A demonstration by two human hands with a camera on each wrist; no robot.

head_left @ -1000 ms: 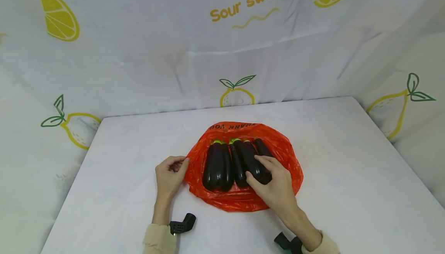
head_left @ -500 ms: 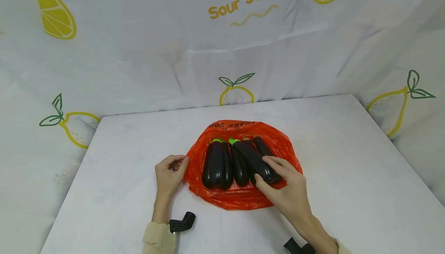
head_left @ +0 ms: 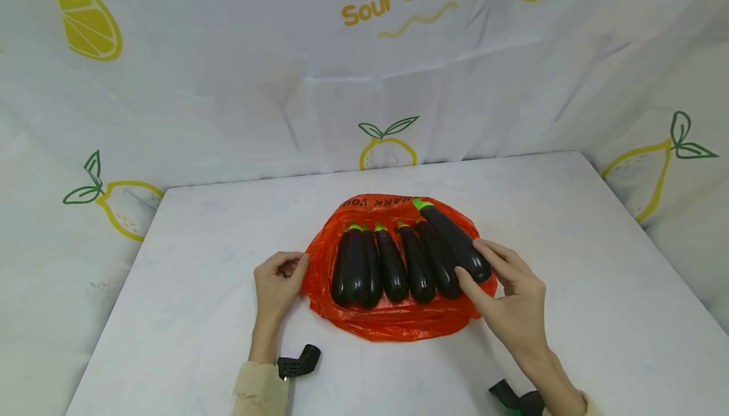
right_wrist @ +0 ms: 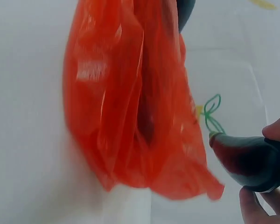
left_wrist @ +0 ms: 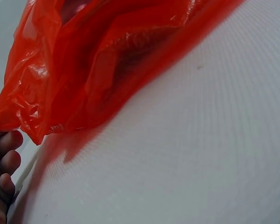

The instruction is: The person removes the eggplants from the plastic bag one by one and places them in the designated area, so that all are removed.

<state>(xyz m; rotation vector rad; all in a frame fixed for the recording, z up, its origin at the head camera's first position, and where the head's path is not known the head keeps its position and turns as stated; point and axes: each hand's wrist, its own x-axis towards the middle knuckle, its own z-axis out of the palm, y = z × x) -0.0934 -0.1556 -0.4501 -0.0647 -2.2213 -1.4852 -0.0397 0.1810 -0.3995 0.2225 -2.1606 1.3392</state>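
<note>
A red plastic bag (head_left: 393,330) lies spread on the table, with several dark purple eggplants (head_left: 355,270) side by side on it. My left hand (head_left: 279,289) pinches the bag's left edge between thumb and fingers; in the left wrist view the red bag (left_wrist: 84,84) hangs from those fingertips. At the bag's right side, my right hand (head_left: 509,296) grips one eggplant (head_left: 455,239) by its thick lower end. Its green stem end points up and left. The right wrist view shows this eggplant (right_wrist: 249,161) raised between thumb and fingers, apart from the bag.
The white table (head_left: 598,277) extends on both sides of the bag. Behind it hangs a white curtain (head_left: 245,87) printed with lemons. A black wrist camera (head_left: 299,362) is strapped at the left wrist, another (head_left: 515,397) at the right.
My right hand has lifted one eggplant off the others and carried it rightward to the bag's right edge. My left hand has stayed at the bag's left edge.
</note>
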